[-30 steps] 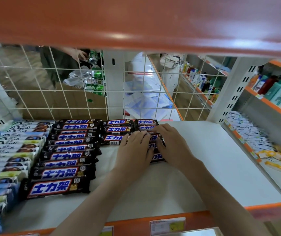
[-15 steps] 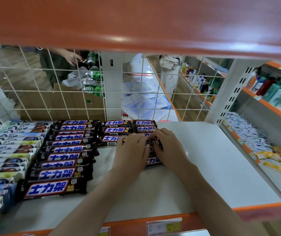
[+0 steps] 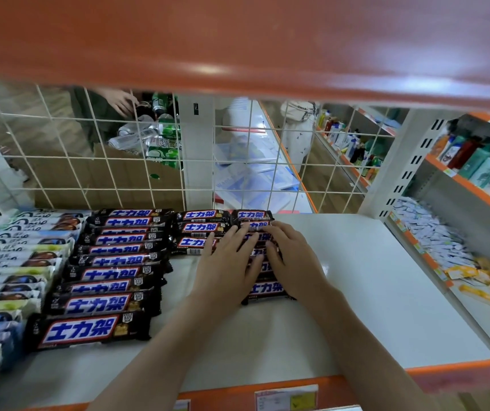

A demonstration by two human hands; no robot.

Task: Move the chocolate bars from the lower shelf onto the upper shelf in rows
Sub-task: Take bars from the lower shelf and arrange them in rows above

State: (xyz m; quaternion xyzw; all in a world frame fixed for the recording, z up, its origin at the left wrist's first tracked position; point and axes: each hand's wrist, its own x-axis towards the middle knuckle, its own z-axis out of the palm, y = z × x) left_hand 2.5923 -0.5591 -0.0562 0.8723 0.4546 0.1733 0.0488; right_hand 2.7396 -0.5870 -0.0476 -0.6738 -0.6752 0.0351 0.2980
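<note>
Dark brown chocolate bars with a blue and white logo lie in rows on the white shelf (image 3: 371,292). The left row (image 3: 101,274) runs from the back mesh to the front. A middle row (image 3: 200,228) has three bars at the back. My left hand (image 3: 228,271) and my right hand (image 3: 292,259) lie flat, side by side, fingers spread, on the right row (image 3: 264,289), covering most of it. Only that row's two back bars and its nearest bar show. Neither hand grips a bar.
Pale-wrapped bars (image 3: 15,262) fill the shelf's left end. A white wire mesh (image 3: 89,161) closes the back; behind it a person's hand (image 3: 122,100) reaches over green cans. An orange shelf (image 3: 237,40) hangs overhead. At the right, a neighbouring shelf holds small packets (image 3: 433,241) and bottles (image 3: 481,164).
Both hands stay pressed on the right row and have shifted only slightly toward me. The bars have not visibly moved.
</note>
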